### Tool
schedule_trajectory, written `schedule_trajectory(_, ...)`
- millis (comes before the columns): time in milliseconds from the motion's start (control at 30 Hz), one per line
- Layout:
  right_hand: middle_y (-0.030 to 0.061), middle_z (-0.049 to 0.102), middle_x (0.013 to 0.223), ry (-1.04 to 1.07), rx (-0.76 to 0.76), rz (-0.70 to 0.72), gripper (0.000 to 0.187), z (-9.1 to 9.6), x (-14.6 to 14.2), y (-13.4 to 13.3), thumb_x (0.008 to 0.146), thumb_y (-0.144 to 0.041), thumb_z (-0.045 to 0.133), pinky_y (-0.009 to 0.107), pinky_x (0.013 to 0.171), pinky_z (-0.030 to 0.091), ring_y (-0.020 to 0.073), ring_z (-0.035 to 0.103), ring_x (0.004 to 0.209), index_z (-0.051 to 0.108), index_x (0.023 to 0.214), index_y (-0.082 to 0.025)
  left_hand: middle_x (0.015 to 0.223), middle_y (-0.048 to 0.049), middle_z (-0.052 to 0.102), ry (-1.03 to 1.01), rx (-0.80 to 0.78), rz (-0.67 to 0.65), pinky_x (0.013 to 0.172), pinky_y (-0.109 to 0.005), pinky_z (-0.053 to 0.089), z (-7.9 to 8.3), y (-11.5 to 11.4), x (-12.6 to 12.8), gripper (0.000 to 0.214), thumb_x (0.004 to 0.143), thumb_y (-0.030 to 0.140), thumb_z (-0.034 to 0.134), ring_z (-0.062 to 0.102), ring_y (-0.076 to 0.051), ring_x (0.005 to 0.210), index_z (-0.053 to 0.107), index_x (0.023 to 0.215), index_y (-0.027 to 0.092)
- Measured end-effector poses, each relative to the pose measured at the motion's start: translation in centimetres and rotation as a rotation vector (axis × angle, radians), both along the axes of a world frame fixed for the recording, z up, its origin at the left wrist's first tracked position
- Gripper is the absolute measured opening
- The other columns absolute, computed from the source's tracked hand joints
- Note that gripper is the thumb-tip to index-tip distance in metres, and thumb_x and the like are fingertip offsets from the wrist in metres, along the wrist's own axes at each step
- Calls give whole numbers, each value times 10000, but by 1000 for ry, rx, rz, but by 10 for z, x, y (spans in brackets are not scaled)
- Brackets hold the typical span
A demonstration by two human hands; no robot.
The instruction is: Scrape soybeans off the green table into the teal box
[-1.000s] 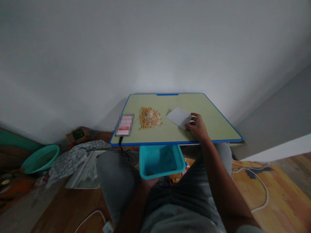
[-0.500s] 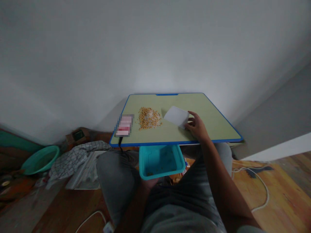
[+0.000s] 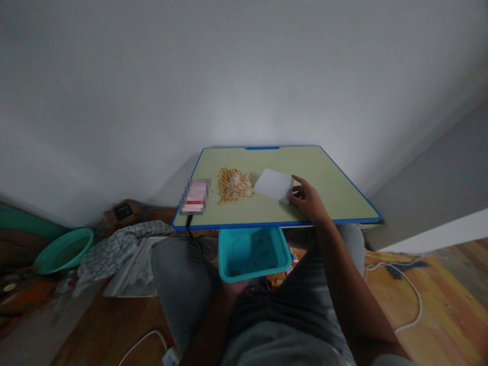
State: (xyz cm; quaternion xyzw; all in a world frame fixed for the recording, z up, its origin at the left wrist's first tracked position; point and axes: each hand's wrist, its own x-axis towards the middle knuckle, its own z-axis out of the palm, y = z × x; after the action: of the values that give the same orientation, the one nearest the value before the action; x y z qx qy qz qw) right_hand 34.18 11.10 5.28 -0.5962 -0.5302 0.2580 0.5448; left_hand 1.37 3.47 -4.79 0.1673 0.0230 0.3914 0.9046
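Observation:
My right hand is closed on the right edge of a flat white card, which is tilted on the table. Just left of the card's tip lies a spread of round yellow beans, like soybeans, with whitish grains mixed in at the middle. Under the table's front edge, my left hand grips the near side of a turquoise plastic basin; its fingers are mostly hidden beneath. A few small bits lie on the basin's floor.
A blurred-out pinkish flat object with a black strap lies at the table's left edge. The wall stands right behind the table. On the floor are a green basin, a checked cloth and a white cable.
My right hand has shifted slightly left with the white card, bringing its tip closer to the beans. The left hand and the turquoise basin have stayed in place.

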Motion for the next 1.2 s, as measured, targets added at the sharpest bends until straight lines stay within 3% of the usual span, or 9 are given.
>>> schedule_trajectory(167,96,760,1068,-9,-11,21,904,5,-2,-2,728,-359,777,332,666,573,194,703,749,540,1582,-183,1605,-14,606,34,-23,-10,1411,-442,23,7,-1,-1,729,1130,524,46,546,-235,1557,538,1620,302)
schedule_trajectory(367,82,757,1035,-17,-12,35,871,6,-3,-4,728,-333,774,321,644,557,186,685,716,551,1558,-193,1586,-26,632,57,-32,-33,1408,-460,-12,3,-1,-4,751,1137,481,54,552,-258,1552,666,1525,280)
schedule_trajectory(500,75,759,1034,-28,-7,41,844,7,-3,-5,730,-317,763,309,637,546,178,681,702,560,1542,-207,1597,-31,628,61,-38,-38,1402,-462,-38,3,-1,-3,736,1140,479,73,497,-254,1594,647,1550,267)
schedule_trajectory(733,65,751,1000,53,-19,61,870,8,-5,-6,701,-338,786,326,657,564,197,698,729,546,1527,-210,1634,-55,601,59,-47,-15,1385,-460,-108,12,-2,1,746,1139,504,86,540,-274,1562,630,1574,236)
schedule_trajectory(867,56,750,987,76,-28,68,878,9,-6,-6,686,-340,797,321,651,561,196,702,722,543,1517,-209,1632,-44,609,62,-47,-34,1381,-480,-119,13,0,0,741,1141,476,79,443,-267,1629,632,1573,240)
schedule_trajectory(1000,55,747,1003,65,-28,75,867,11,-6,-7,685,-350,797,327,666,560,192,703,724,539,1502,-214,1613,-36,634,66,-44,-39,1398,-492,-49,8,1,-1,710,1137,487,124,390,-265,1658,658,1548,262)
schedule_trajectory(1200,25,727,944,44,-37,57,771,10,-8,-6,698,-432,824,315,629,532,189,669,695,535,1384,-231,1600,-44,641,84,-22,-29,1405,-457,70,-3,-2,-4,719,1126,518,135,478,-262,1609,672,1534,267)
